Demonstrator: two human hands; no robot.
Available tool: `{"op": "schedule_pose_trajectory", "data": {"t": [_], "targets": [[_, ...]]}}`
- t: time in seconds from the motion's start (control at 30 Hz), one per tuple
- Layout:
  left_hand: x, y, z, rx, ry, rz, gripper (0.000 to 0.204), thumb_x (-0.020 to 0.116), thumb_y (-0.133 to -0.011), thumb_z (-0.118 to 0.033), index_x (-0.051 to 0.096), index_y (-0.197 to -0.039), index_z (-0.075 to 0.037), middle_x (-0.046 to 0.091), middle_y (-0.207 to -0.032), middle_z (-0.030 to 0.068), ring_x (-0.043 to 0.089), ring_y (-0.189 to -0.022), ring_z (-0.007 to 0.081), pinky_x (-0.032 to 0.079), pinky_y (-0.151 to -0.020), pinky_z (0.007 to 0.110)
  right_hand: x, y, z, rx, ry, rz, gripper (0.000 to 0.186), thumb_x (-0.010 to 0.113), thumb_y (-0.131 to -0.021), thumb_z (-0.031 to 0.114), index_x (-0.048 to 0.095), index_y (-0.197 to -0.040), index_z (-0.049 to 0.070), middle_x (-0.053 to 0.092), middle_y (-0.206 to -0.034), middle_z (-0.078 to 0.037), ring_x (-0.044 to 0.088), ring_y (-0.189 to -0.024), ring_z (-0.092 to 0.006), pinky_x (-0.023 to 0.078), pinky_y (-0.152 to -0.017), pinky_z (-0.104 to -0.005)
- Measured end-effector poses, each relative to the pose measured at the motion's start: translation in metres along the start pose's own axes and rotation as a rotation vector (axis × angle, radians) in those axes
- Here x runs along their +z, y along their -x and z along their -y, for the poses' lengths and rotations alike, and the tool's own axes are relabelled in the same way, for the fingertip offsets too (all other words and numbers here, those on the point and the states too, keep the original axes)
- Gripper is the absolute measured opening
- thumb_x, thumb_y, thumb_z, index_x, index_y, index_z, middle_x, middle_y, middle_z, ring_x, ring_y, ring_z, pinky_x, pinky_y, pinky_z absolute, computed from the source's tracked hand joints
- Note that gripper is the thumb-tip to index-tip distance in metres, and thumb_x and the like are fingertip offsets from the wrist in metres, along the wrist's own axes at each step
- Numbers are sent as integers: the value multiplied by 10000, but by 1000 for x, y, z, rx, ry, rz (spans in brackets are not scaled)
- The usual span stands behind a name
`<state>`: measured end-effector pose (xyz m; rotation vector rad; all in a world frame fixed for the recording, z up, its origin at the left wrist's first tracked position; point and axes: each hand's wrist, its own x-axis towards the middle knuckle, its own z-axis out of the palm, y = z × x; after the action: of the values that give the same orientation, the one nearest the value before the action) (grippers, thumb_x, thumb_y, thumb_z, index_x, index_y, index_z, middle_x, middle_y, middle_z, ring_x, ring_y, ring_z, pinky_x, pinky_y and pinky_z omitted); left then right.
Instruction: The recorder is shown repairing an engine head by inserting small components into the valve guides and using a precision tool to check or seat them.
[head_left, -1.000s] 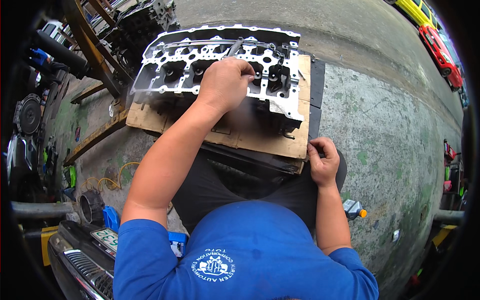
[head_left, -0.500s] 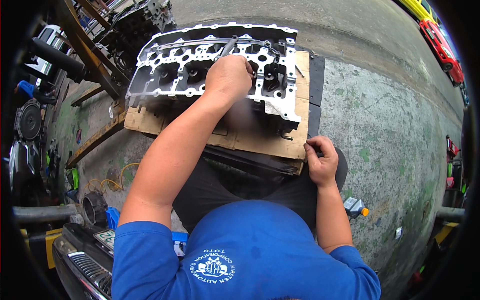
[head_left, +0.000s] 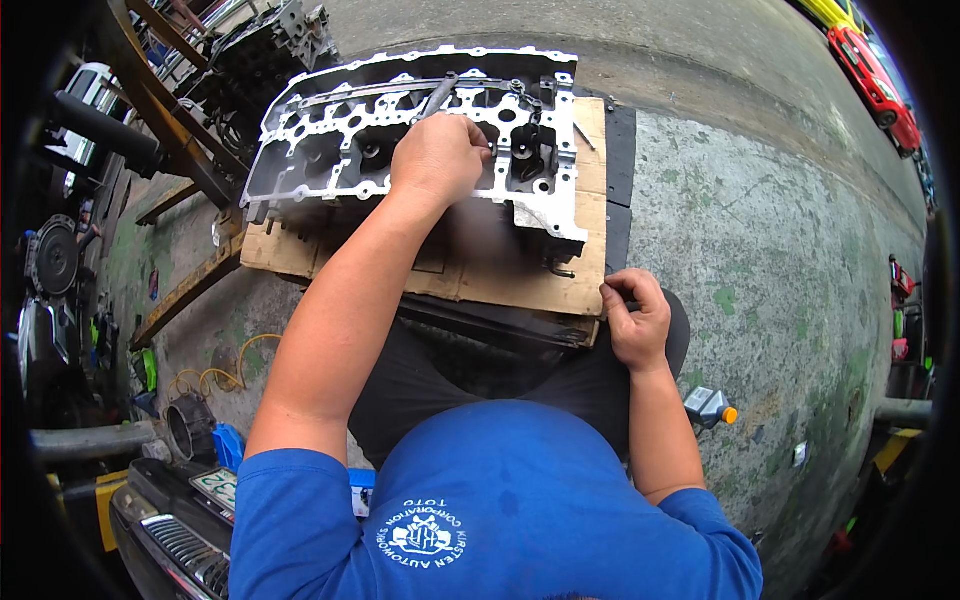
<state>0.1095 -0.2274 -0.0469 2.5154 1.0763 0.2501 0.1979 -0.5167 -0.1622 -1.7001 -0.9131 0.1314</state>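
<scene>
Under my left hand (head_left: 438,158) the cylinder head (head_left: 420,140) is bare cast metal, pale silver and matt on its flat top face, darker and grimy down in the wells. The tool (head_left: 437,97) I grip is dull grey metal. The board (head_left: 500,265) beneath is raw plywood, tan, rough and oil-stained near the middle. My right hand (head_left: 635,322) pinches its corner. The floor (head_left: 760,230) is rough concrete, blotched green. My shirt (head_left: 500,510) is soft blue cloth.

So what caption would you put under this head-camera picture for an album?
Left hand works a tool on a metal cylinder head set on a wooden board; right hand grips the board's edge.
</scene>
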Motion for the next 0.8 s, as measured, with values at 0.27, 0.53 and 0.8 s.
{"op": "schedule_pose_trajectory", "data": {"t": [0.27, 0.53, 0.8], "targets": [[2, -2, -6, -61, 7, -7, 96, 785, -869, -178, 819, -935, -117, 784, -914, 116, 751, -905, 297, 573, -813, 407, -1, -1, -1, -12, -3, 3, 83, 724, -884, -40, 678, -943, -3, 655, -919, -71, 625, -808, -152, 505, -736, -266], [5, -4, -4, -50, -40, -39, 133, 784, -879, -183, 815, -973, -94, 787, -915, 113, 750, -868, 268, 565, -802, 385, -2, 2, 0, -2, -1, -6, 94, 722, -874, -50, 684, -944, 1, 680, -932, -97, 656, -814, -197, 526, -741, -290], [3, -3, 1, -35, -3, 3, 119, 711, -899, -144, 813, -956, -127, 781, -975, 118, 743, -961, 300, 569, -867, 411, -2, 1, 1, 5, 2, -13, 94, 727, -872, -43, 686, -942, 4, 681, -933, -97, 658, -815, -201, 528, -743, -291]]}}
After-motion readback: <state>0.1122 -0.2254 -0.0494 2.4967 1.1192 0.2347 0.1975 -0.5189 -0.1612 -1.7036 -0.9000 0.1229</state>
